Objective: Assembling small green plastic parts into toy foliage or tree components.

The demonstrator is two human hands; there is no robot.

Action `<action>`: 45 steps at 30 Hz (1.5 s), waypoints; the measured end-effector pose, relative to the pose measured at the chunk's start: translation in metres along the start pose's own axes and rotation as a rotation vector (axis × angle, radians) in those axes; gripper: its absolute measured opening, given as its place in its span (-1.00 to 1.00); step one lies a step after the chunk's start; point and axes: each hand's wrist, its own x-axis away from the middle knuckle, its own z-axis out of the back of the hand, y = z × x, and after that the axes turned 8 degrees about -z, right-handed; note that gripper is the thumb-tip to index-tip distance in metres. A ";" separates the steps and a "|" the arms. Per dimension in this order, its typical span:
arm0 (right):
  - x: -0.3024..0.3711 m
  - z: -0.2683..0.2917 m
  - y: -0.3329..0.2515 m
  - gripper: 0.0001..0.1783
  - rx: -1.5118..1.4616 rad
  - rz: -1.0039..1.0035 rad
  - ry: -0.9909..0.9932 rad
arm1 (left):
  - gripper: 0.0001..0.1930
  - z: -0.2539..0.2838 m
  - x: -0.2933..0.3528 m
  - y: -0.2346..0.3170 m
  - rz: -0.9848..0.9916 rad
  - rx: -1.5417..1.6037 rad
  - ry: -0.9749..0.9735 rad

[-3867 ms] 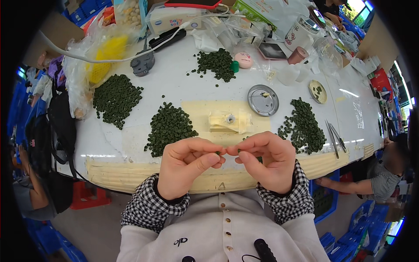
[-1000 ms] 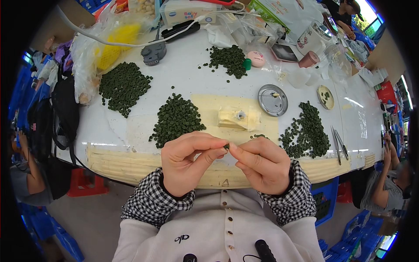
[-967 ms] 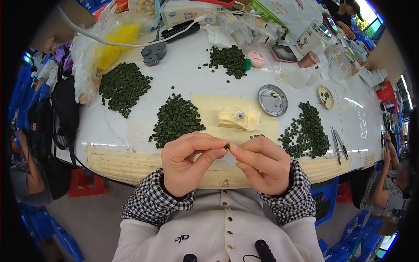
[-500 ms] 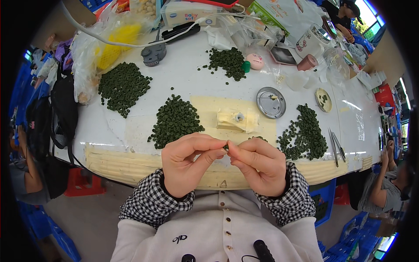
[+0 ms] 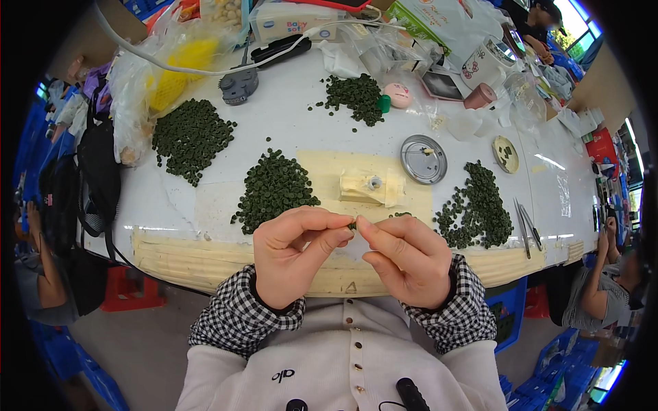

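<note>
While my left hand (image 5: 290, 257) pinches a small green piece (image 5: 353, 225), my right hand (image 5: 417, 266) sits fingertip-close (its own grip I cannot tell).

A wide white table (image 5: 288, 103) fills the middle of the room, its glossy top catching pale streaks of light toward the right; yellowish strips (image 5: 199, 259) run along its near edge, which looks bowed through the wide lens; a red stool (image 5: 130, 291) stands below the table's left side, on a plain grey floor (image 5: 161, 342); blue crates (image 5: 96, 377) sit at the lower left, with more blue containers (image 5: 555, 363) at the lower right; a brown panel (image 5: 604, 75) rises at the upper right; beyond it a bright window (image 5: 579, 24) shows greenery; a white light strip (image 5: 636, 147) glows near the right rim.
</note>
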 end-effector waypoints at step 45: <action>-0.026 0.011 0.010 -0.89 -0.193 -0.046 -0.006 | -0.85 -0.002 0.000 -0.002 -0.066 -0.265 -0.005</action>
